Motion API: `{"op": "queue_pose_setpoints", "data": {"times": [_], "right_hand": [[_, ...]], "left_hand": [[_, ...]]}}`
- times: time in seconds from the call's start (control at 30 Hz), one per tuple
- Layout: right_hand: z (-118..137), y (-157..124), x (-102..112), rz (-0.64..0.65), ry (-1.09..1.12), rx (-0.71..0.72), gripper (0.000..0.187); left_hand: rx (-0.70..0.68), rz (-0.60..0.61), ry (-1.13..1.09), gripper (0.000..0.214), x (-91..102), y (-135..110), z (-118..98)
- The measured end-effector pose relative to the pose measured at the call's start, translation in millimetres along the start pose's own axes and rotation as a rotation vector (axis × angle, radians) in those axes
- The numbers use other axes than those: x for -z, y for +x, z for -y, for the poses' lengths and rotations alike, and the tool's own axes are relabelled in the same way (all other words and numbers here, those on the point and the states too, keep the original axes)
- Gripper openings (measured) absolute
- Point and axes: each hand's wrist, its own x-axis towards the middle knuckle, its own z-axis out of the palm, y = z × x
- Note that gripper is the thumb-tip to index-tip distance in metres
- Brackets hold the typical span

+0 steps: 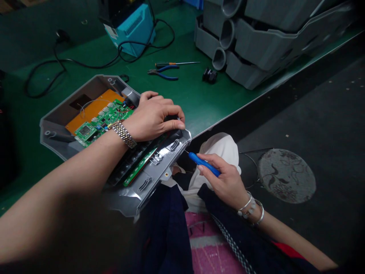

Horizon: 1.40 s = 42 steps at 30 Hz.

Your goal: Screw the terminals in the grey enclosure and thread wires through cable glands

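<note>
My left hand (158, 116), with a metal watch at its wrist, lies across an opened grey plastic housing (164, 167). Its fingers and thumb are closed over the housing near the right corner; what lies under the palm is hidden. Inside the far half sit an orange plate (107, 97) and a green circuit board (111, 114). The near half, tilted over the table edge, holds a narrow green board (139, 167). My right hand (225, 179) grips a blue-handled screwdriver (203, 163). Its thin shaft points at the housing's right edge; whether the tip touches is unclear.
On the green table (188, 91) lie blue-handled pliers (167, 72), another screwdriver (173, 64) and a black fitting (209, 75). Grey housings (256, 49) are stacked at the back right. Behind is a turquoise device (134, 30) with a black cable (85, 62). A round stool (286, 175) stands right.
</note>
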Motion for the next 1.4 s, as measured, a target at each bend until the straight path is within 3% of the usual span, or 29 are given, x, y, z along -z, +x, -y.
{"op": "queue_pose_setpoints", "data": {"times": [0.3, 0.43, 0.53, 0.67, 0.97, 1.03, 1.2, 1.3, 1.4], "right_hand": [[9.8, 2.8, 10.5, -0.115, -0.454, 0.341, 0.038], [9.6, -2.7, 5.8, -0.166, -0.748, 0.388, 0.042], [14.7, -8.1, -0.8, -0.157, -0.823, 0.351, 0.042], [25.7, -12.1, -5.0, -0.067, -0.708, 0.258, 0.042], [40.5, 4.0, 14.6, 0.132, 0.092, -0.079, 0.03], [38.8, 6.1, 16.9, 0.106, 0.176, -0.097, 0.03], [25.8, 5.3, 15.8, -0.083, -0.027, 0.037, 0.032], [18.8, 1.2, 9.5, -0.109, -0.159, 0.128, 0.034], [17.1, -5.0, 2.1, -0.074, -0.192, 0.1, 0.034]], "left_hand": [[0.023, 0.028, 0.012, 0.061, 1.4, 0.8, -1.1], [0.028, 0.032, 0.014, 0.058, 1.0, 1.0, -1.0], [0.032, 0.037, 0.022, 0.057, 1.0, 1.5, -1.6], [0.032, 0.036, 0.028, 0.059, 1.3, 1.6, -2.6], [0.021, 0.011, 0.004, 0.056, 0.3, 0.9, -0.3], [0.019, 0.007, -0.005, 0.055, 0.8, 0.7, -0.6], [-0.001, -0.021, -0.023, 0.056, 0.3, -0.4, -1.9], [-0.011, -0.04, -0.033, 0.056, -1.9, -1.2, -1.5], [-0.013, -0.057, -0.035, 0.052, -4.4, -1.6, -0.6]]}}
